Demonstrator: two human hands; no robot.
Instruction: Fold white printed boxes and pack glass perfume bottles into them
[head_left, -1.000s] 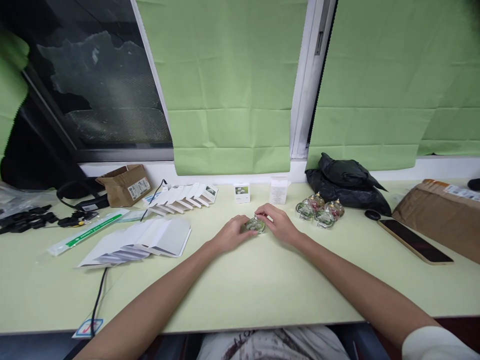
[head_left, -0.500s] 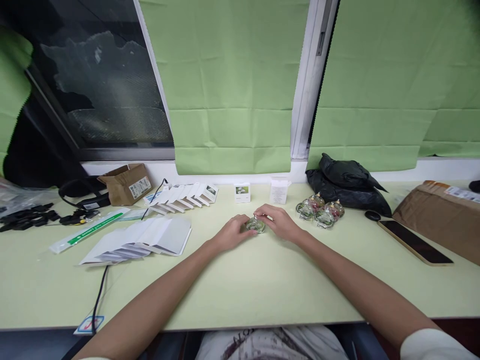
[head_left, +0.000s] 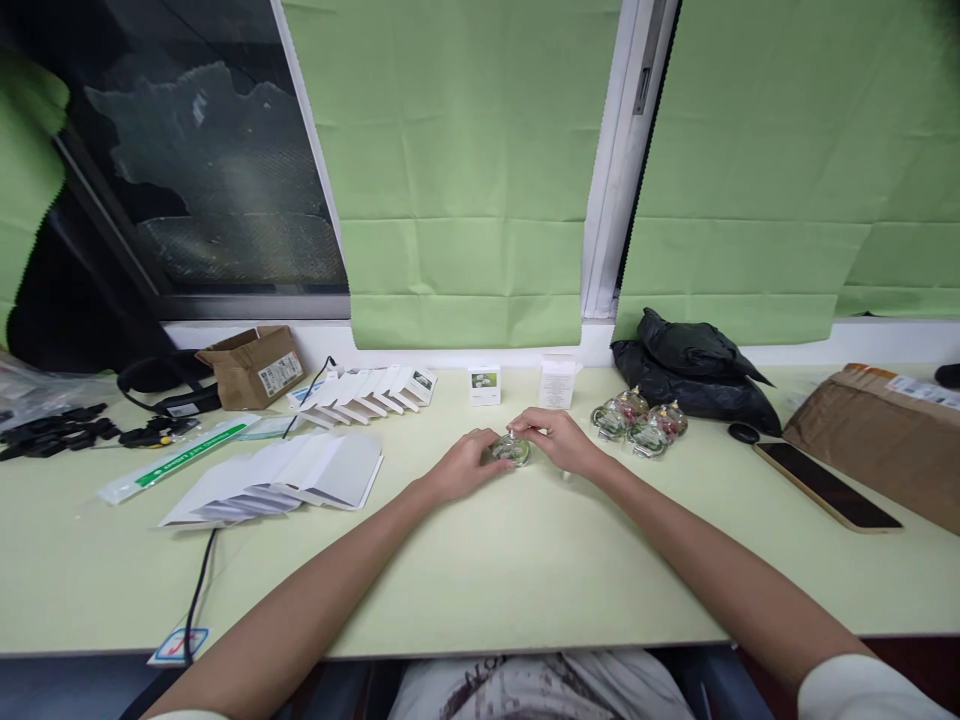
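Green curtains (head_left: pixel 465 150) are hanging behind a pale table (head_left: pixel 540 580). One clear ornament (head_left: pixel 513 453) is sitting right between the two hands, its little top pointing away from the person and its round part lying nearer. Neither hand is closer, as both are touching it. The left hand (head_left: pixel 461 468) is holding the round part from the left side. The right hand (head_left: pixel 561 440) is reaching in from the right, and its fingertips are pinching the top. More ornaments (head_left: pixel 649 437) are resting past the right hand, and two small white boxes (head_left: pixel 484 388) are standing behind.
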